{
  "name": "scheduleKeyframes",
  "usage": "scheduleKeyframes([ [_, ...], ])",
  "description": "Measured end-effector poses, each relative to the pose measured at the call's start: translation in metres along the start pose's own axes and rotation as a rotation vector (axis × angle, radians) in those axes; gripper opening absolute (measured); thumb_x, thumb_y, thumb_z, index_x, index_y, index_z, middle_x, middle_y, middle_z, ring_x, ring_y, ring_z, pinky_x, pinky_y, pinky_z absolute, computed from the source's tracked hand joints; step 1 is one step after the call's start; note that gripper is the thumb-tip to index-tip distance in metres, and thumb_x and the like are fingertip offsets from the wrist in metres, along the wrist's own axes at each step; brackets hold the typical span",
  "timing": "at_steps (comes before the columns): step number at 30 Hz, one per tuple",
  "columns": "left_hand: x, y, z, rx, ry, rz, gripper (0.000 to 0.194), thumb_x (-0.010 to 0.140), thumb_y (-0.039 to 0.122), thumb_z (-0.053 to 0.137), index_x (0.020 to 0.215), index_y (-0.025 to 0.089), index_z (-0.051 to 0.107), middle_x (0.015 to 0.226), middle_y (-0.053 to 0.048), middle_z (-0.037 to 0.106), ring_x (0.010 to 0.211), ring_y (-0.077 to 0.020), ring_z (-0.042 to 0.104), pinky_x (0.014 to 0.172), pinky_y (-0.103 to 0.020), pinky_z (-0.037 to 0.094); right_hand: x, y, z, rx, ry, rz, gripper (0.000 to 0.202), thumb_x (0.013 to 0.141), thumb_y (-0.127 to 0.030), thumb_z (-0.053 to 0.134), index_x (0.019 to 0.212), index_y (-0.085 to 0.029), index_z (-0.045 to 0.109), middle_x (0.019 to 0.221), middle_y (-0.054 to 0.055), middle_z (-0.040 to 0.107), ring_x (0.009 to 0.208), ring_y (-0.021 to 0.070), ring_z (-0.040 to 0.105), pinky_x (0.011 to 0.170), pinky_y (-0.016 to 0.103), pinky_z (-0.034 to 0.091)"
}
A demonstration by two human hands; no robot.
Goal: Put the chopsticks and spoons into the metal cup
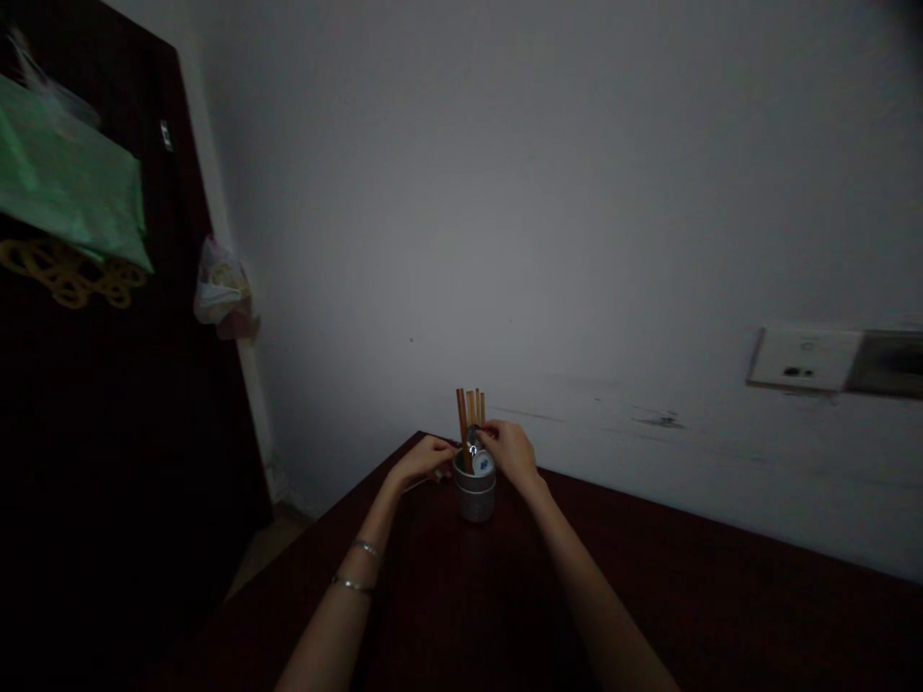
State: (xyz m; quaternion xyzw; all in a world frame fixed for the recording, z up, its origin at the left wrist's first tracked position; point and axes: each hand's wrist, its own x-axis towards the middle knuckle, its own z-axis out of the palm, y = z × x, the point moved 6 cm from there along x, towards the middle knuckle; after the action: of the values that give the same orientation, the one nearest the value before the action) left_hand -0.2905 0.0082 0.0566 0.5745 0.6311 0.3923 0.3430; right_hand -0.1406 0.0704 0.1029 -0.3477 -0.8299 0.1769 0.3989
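Observation:
A grey cylindrical holder [475,498] stands upright on the dark table. Several wooden chopsticks [462,411] rise out of it, along with a white ceramic piece [483,464] bearing a blue pattern. My right hand [511,448] is pinched at the holder's right side, its fingertips on a shiny metal spoon [473,434] among the chopsticks. On the other side, my left hand [427,459] is curled with its fingertips at the holder's left rim; whatever they grip is hidden. A thin pale stick [418,483] shows under that hand; I cannot tell whether it is held.
Dark reddish table [649,567] meets a pale wall [540,240] at its far edge. A switch and socket panel [806,358] sits on the wall at right. At left, a dark door [108,404] carries a green cloth [68,173]; a plastic bag [220,284] hangs beside it.

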Motion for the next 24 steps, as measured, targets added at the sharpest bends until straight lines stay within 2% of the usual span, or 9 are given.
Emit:
scheduleKeyframes([
  [7,-0.001,0.002,0.001,-0.01,-0.021,0.011,0.045,0.068,0.054,0.054,0.078,0.01,0.062,0.063,-0.002,0.057,0.056,-0.011,0.053,0.046,-0.02,0.036,0.0,0.008,0.007,0.058,0.007,0.043,0.02,0.078,-0.032,0.052,0.083,-0.021,0.068,0.08,0.005,0.07,0.074,0.0175,0.063,0.063,0.024,0.042],
  [11,0.0,0.002,0.001,0.011,-0.032,-0.001,0.044,0.069,0.053,0.053,0.081,0.01,0.061,0.065,-0.003,0.057,0.057,-0.0114,0.053,0.046,-0.02,0.037,0.001,0.004,-0.003,0.124,0.054,0.036,0.021,0.079,-0.032,0.051,0.083,-0.02,0.068,0.08,0.006,0.07,0.073,0.0179,0.063,0.065,0.025,0.043],
  [14,0.001,0.001,0.002,0.02,-0.024,-0.002,0.043,0.07,0.051,0.052,0.08,0.01,0.061,0.064,-0.003,0.057,0.057,-0.0115,0.053,0.046,-0.02,0.036,0.002,-0.003,-0.022,0.17,0.177,0.001,0.024,0.08,-0.034,0.05,0.083,-0.019,0.068,0.08,0.006,0.07,0.073,0.0181,0.062,0.068,0.026,0.044],
  [18,0.001,0.002,0.0,0.023,0.019,0.007,0.038,0.072,0.045,0.052,0.083,0.01,0.063,0.064,-0.003,0.058,0.054,-0.0103,0.052,0.046,-0.019,0.035,-0.001,-0.015,-0.056,0.218,0.44,-0.085,0.027,0.08,-0.035,0.049,0.085,-0.016,0.067,0.084,0.008,0.068,0.078,0.019,0.06,0.074,0.029,0.043],
  [20,-0.001,0.013,-0.01,0.051,0.124,0.046,0.035,0.074,0.042,0.05,0.08,0.009,0.064,0.061,-0.003,0.058,0.052,-0.0098,0.05,0.047,-0.02,0.035,-0.004,-0.023,-0.076,0.24,0.557,-0.134,0.027,0.08,-0.035,0.05,0.085,-0.015,0.067,0.084,0.008,0.068,0.079,0.0192,0.059,0.073,0.03,0.043],
  [21,-0.003,0.023,-0.018,0.078,0.216,0.084,0.034,0.075,0.039,0.05,0.078,0.009,0.064,0.061,-0.003,0.059,0.053,-0.0102,0.051,0.049,-0.021,0.037,-0.007,-0.027,-0.085,0.249,0.598,-0.155,0.027,0.08,-0.036,0.05,0.085,-0.015,0.067,0.083,0.008,0.068,0.079,0.0191,0.059,0.072,0.03,0.043],
  [24,-0.023,0.069,-0.04,0.162,0.541,0.263,0.03,0.075,0.035,0.051,0.076,0.009,0.065,0.072,-0.007,0.065,0.067,-0.014,0.057,0.061,-0.024,0.042,-0.013,-0.044,-0.108,0.254,0.649,-0.207,0.026,0.08,-0.036,0.05,0.084,-0.016,0.066,0.081,0.007,0.067,0.077,0.0183,0.058,0.068,0.03,0.044],
])
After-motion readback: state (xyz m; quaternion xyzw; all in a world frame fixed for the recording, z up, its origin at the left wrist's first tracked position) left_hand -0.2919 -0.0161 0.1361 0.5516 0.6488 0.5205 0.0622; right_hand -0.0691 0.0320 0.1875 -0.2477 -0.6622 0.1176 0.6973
